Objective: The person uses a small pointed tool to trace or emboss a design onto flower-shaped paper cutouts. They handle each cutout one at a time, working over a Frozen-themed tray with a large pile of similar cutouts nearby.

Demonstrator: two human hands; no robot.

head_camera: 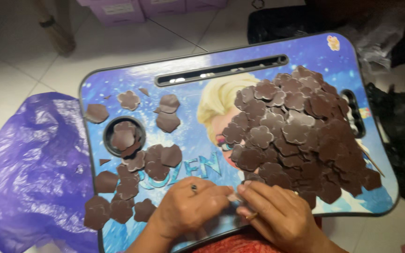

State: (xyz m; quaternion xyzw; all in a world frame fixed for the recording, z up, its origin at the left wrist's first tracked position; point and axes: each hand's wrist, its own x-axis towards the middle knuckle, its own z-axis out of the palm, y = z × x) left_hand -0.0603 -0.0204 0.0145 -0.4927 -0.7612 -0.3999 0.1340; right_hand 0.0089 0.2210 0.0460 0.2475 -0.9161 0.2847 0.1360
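Observation:
A blue lap tray [188, 98] with a cartoon picture lies in front of me. A large heap of brown flower-shaped cutouts [301, 136] covers its right half. Looser brown cutouts [158, 159] lie scattered on the left half, and some sit in the round cup recess [124, 136]. My left hand [188, 204] and my right hand [277, 211] meet at the tray's near edge, fingertips pinched together on a small pale piece [234, 197]. What that piece is cannot be made out. Each hand wears a ring.
A crumpled purple plastic bag [33, 168] lies on the white tiled floor to the left. Black bags [399, 122] sit to the right of the tray. Pale purple boxes [118, 9] and a wooden leg [55, 26] stand at the back.

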